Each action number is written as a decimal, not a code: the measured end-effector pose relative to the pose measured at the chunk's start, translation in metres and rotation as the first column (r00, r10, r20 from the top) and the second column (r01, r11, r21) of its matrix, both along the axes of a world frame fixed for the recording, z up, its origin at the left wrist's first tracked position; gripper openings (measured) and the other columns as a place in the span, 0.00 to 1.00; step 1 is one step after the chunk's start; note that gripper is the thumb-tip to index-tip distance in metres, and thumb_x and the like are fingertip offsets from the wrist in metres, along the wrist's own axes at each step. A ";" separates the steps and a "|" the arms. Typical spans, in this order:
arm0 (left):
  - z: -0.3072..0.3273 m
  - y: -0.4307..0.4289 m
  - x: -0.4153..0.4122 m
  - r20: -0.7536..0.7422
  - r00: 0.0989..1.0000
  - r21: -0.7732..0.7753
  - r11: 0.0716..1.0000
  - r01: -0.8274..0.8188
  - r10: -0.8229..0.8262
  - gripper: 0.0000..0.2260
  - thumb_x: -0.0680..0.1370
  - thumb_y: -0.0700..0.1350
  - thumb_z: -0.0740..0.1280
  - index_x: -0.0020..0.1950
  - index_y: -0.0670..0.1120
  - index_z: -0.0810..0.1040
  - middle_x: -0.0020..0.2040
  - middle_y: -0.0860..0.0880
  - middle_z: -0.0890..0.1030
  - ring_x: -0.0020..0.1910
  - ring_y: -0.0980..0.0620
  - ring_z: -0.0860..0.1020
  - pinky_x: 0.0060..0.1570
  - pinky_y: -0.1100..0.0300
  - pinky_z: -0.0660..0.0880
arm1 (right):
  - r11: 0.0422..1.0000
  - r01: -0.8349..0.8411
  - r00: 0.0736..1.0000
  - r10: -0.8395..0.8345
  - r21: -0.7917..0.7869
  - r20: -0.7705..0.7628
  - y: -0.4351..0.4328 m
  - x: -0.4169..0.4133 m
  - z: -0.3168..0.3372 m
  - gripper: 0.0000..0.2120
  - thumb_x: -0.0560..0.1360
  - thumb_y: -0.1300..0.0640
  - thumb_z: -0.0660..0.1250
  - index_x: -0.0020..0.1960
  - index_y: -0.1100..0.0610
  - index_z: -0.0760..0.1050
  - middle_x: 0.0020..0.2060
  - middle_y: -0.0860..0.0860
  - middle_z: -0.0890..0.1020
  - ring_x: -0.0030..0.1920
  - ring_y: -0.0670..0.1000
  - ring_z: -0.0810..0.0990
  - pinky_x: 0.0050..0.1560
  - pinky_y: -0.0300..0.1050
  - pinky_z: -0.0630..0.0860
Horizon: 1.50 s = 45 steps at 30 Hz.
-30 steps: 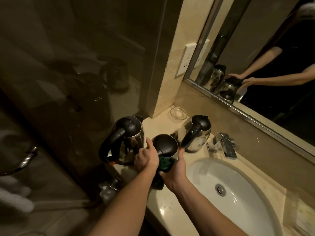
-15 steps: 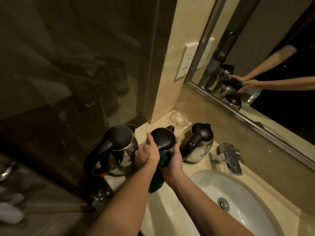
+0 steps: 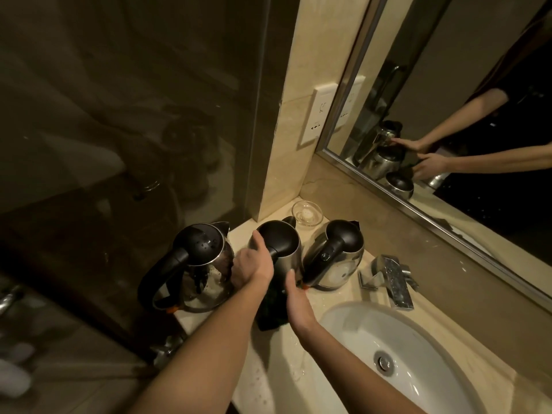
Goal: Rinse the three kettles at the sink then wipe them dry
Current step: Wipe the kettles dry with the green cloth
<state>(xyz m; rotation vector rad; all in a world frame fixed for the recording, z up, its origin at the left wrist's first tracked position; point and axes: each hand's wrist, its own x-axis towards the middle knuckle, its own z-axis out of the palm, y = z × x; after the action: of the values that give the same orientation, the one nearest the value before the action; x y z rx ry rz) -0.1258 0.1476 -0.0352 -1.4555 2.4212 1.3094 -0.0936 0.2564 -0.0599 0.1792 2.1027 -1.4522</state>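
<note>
head view, looking down on the desk (image 3: 280,383): three steel kettles with black lids stand upright in a row along its far edge. my left hand (image 3: 254,267) grips the middle kettle (image 3: 283,246) on its 9 o'clock side, fingers wrapped against the steel body and one fingertip lying up along the lid's rim. my right hand (image 3: 295,297) comes in from 5 o'clock, thumb pointing up at the kettle's lower 3 o'clock side, and holds a dark cloth (image 3: 270,315) against the handle side; the fingers themselves are hidden behind the cloth. the cloth hangs down between my two wrists onto the desk.

the left kettle (image 3: 206,264) stands just beside the middle one at 9 o'clock, water drops on its lid and body, its big black handle turned toward 7 o'clock. the right kettle (image 3: 337,258) stands close at 3 o'clock, handle turned toward 7 o'clock, apart from my hands.

a small glass dish (image 3: 307,213) sits at 12 o'clock just behind the middle kettle, in the corner. a chrome faucet (image 3: 391,279) stands at 3 o'clock of the right kettle, its spout over the white sink (image 3: 352,321), which lies at 4 o'clock of the kettles. the desk near the sink rim is wet. a mirror (image 3: 448,70) at 1 o'clock shows the kettles and both my arms reflected, and a white socket plate (image 3: 318,115) sits on the wall beside its frame.
</note>
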 end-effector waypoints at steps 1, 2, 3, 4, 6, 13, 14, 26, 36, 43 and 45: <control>0.005 0.000 0.006 -0.006 0.998 -0.066 0.996 0.065 -0.065 0.34 0.83 0.64 0.45 0.58 0.40 0.80 0.56 0.40 0.81 0.51 0.43 0.78 0.44 0.54 0.68 | 0.986 -0.106 0.993 0.112 0.129 -0.044 0.003 0.007 -0.006 0.32 0.82 0.36 0.45 0.77 0.55 0.64 0.75 0.54 0.69 0.76 0.55 0.64 0.77 0.52 0.58; 0.008 -0.001 0.012 -0.008 0.989 -0.147 0.978 0.145 -0.148 0.33 0.83 0.64 0.46 0.57 0.41 0.80 0.55 0.41 0.81 0.49 0.44 0.78 0.43 0.53 0.68 | 0.943 -0.200 0.974 0.221 0.265 -0.053 0.005 0.014 -0.010 0.34 0.82 0.35 0.44 0.78 0.56 0.62 0.77 0.56 0.64 0.78 0.55 0.60 0.77 0.52 0.55; 0.009 -0.003 0.019 -0.002 0.970 -0.237 0.942 0.236 -0.244 0.33 0.83 0.64 0.46 0.56 0.41 0.80 0.55 0.42 0.82 0.50 0.44 0.79 0.44 0.53 0.71 | 0.876 -0.282 0.946 0.322 0.391 -0.038 0.008 0.021 -0.017 0.37 0.81 0.34 0.44 0.80 0.57 0.58 0.80 0.58 0.57 0.80 0.56 0.55 0.78 0.52 0.52; 0.010 -0.005 0.026 0.010 0.940 -0.326 0.887 0.326 -0.341 0.32 0.83 0.64 0.46 0.56 0.42 0.80 0.54 0.42 0.82 0.51 0.45 0.80 0.47 0.52 0.74 | 0.802 -0.344 0.918 0.396 0.489 -0.002 0.012 0.027 -0.024 0.39 0.80 0.33 0.43 0.81 0.58 0.54 0.81 0.58 0.51 0.80 0.57 0.52 0.78 0.52 0.50; 0.019 -0.017 0.039 0.024 0.867 -0.472 0.758 0.449 -0.498 0.29 0.83 0.63 0.48 0.58 0.42 0.79 0.55 0.43 0.82 0.54 0.46 0.80 0.55 0.50 0.75 | 0.678 -0.414 0.874 0.482 0.608 0.058 0.018 0.040 -0.031 0.42 0.80 0.31 0.44 0.82 0.60 0.48 0.81 0.59 0.43 0.80 0.60 0.51 0.78 0.54 0.50; 0.048 -0.101 0.084 0.099 0.813 -0.723 0.521 0.455 -0.573 0.21 0.84 0.58 0.49 0.60 0.47 0.76 0.58 0.48 0.78 0.59 0.48 0.74 0.62 0.52 0.67 | 0.357 -0.489 0.735 0.659 0.796 0.156 0.019 0.079 -0.026 0.54 0.66 0.26 0.32 0.81 0.61 0.39 0.79 0.60 0.35 0.78 0.67 0.52 0.78 0.57 0.54; 0.045 -0.113 0.090 0.089 0.845 -0.716 0.556 0.422 -0.527 0.21 0.84 0.58 0.49 0.60 0.47 0.76 0.58 0.48 0.78 0.59 0.48 0.74 0.62 0.52 0.67 | 0.331 -0.493 0.721 0.673 0.805 0.165 0.018 0.082 -0.024 0.57 0.63 0.24 0.30 0.81 0.61 0.38 0.79 0.60 0.34 0.78 0.67 0.52 0.78 0.57 0.55; 0.007 -0.144 0.111 -0.201 0.979 0.074 0.997 0.026 -0.011 0.31 0.84 0.62 0.48 0.69 0.39 0.74 0.68 0.38 0.74 0.66 0.41 0.74 0.63 0.50 0.69 | 0.246 -0.451 0.702 0.692 0.858 0.170 0.016 0.102 -0.023 0.62 0.56 0.23 0.24 0.80 0.60 0.36 0.78 0.60 0.33 0.78 0.67 0.52 0.78 0.58 0.54; -0.010 -0.139 0.121 -0.205 0.979 0.132 0.990 0.046 -0.018 0.31 0.81 0.68 0.49 0.51 0.43 0.77 0.56 0.39 0.81 0.54 0.41 0.81 0.62 0.44 0.75 | 0.295 -0.394 0.738 0.666 0.870 0.108 0.030 0.113 -0.015 0.60 0.58 0.25 0.24 0.80 0.62 0.37 0.79 0.61 0.34 0.78 0.67 0.53 0.78 0.57 0.55; -0.011 -0.126 0.144 -0.215 0.976 0.136 0.988 0.069 -0.039 0.32 0.77 0.73 0.48 0.43 0.46 0.75 0.55 0.38 0.82 0.55 0.37 0.82 0.58 0.42 0.79 | 0.328 -0.339 0.769 0.636 0.882 0.059 0.039 0.122 -0.010 0.59 0.60 0.25 0.24 0.80 0.62 0.38 0.79 0.61 0.34 0.78 0.68 0.53 0.78 0.57 0.55; -0.011 -0.123 0.150 -0.219 0.975 0.133 0.988 0.073 -0.043 0.30 0.79 0.71 0.49 0.39 0.47 0.73 0.54 0.37 0.83 0.54 0.37 0.82 0.54 0.45 0.80 | 0.350 -0.327 0.785 0.618 0.878 0.046 0.041 0.124 -0.010 0.58 0.62 0.25 0.25 0.80 0.62 0.38 0.79 0.61 0.34 0.78 0.68 0.52 0.78 0.57 0.54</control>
<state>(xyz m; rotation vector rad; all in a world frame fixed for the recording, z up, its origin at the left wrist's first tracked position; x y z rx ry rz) 0.0244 0.0249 -0.0463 -1.2576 2.4151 1.6664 0.0305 0.2970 -0.0702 -0.3191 2.6363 0.0537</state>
